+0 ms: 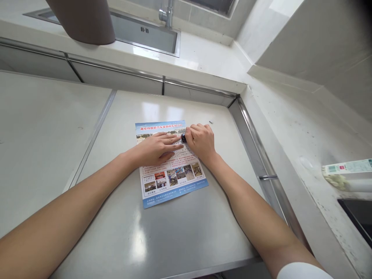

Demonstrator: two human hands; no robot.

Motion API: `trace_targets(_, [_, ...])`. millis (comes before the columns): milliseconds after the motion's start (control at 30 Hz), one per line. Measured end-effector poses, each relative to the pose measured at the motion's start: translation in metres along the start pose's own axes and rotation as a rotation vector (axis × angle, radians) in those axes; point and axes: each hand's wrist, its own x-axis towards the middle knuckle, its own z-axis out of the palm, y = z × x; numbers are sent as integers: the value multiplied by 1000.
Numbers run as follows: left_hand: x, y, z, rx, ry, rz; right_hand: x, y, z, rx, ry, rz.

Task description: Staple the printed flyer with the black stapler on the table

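A printed leaflet [162,167] with blue borders, red heading and small photos lies flat on the white tabletop, slightly turned. My left hand [158,148] rests palm down across its upper middle, fingers stretched to the right. At the leaflet's upper right edge, my right hand [201,141] is closed in a fist. A small black object [183,138] sticks out of that fist toward my left fingertips. Most of it is hidden in the hand, so its kind cannot be made out.
Past the table runs a white counter with a steel sink [178,42], a tap [167,15] and a tall brown cylinder [87,23]. A tiny grey piece [210,122] lies beyond my right hand. On the right counter are a long printed package [348,167] and a black panel [360,217].
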Motion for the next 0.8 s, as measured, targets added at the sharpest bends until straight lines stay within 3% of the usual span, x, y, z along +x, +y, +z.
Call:
trace_targets(533, [-1,0,1,42,-6,3,0,2,3,12,6,3])
trace_targets(800, [0,-1,2,-3,25,0,1,-11,-2,-2,-40,-5])
